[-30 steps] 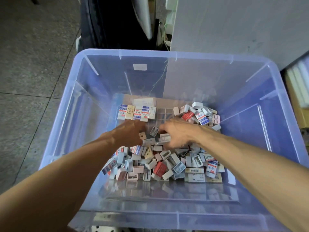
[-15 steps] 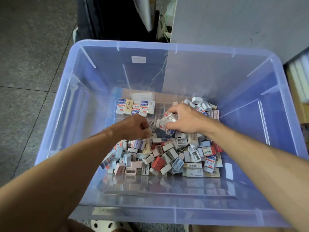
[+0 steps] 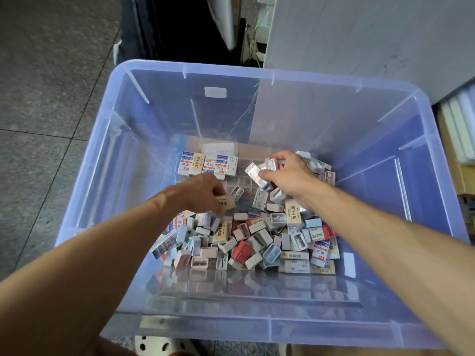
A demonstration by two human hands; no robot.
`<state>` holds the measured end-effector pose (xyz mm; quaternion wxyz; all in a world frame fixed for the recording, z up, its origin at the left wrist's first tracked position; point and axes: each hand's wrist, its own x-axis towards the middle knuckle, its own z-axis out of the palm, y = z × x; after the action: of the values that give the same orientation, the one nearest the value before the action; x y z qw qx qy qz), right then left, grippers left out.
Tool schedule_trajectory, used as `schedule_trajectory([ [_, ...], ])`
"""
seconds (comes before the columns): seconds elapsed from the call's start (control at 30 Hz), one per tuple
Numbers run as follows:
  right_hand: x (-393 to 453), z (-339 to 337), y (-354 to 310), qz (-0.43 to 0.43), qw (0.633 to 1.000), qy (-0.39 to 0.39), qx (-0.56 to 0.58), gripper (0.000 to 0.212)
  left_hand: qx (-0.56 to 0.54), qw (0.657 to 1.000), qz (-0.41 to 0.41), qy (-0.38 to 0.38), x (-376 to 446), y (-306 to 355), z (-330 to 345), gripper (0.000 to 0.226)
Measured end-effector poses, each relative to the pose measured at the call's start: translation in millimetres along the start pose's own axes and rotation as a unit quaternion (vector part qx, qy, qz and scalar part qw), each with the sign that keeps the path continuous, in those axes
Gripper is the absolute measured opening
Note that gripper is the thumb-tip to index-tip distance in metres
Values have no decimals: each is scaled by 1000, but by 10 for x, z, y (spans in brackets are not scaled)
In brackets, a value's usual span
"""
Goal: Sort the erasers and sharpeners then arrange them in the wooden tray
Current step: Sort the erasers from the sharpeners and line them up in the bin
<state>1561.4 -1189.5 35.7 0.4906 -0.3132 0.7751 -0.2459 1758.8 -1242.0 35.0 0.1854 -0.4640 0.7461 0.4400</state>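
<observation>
A heap of boxed erasers and small plastic sharpeners (image 3: 246, 240) covers the floor of a clear blue plastic bin (image 3: 257, 73). At the far end lies a wooden tray (image 3: 244, 181) with gridded cells, and a row of erasers (image 3: 208, 165) stands along its far left side. My left hand (image 3: 200, 191) pinches a beige eraser (image 3: 226, 202) just above the heap, near the tray's near left corner. My right hand (image 3: 290, 176) grips a handful of white sharpeners (image 3: 259, 170) over the tray's right side. Much of the tray is hidden under the pile and my hands.
The bin stands on a grey tiled floor (image 3: 51, 98). A grey cabinet wall (image 3: 359, 34) rises behind its far right, shelves with white boards (image 3: 460, 124) sit to the right, and a dark object (image 3: 180, 29) is behind the far rim.
My right hand rose from the pile with several sharpeners and moved toward the far right over the tray. My left hand picked up a beige eraser and lifted slightly.
</observation>
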Motion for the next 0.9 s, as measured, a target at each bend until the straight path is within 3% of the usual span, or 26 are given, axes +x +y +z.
schedule_trajectory([
  [0.1,95,235,-68,-14,997,70,-25,40,-46,995,-11,87,-58,-67,-98,19],
  [0.2,92,413,-136,-31,988,134,-69,36,-76,990,-8,120,-126,-77,-114,18],
  [0.37,63,358,-68,-57,983,136,-107,34,-91,986,-33,139,-144,-72,-114,21],
  [0.47,43,263,-43,-63,983,109,-130,22,-104,980,-52,159,-151,-77,-119,17],
  [0.63,-68,27,-52,-30,995,62,-73,4,-116,977,-70,167,-151,-30,-127,20],
  [0.8,-257,-162,-64,-9,993,-90,-77,22,-167,970,-77,161,-195,19,-170,19],
  [0.9,-358,-128,-92,-24,985,-166,-46,21,-317,938,-79,119,-283,71,-171,18],
])
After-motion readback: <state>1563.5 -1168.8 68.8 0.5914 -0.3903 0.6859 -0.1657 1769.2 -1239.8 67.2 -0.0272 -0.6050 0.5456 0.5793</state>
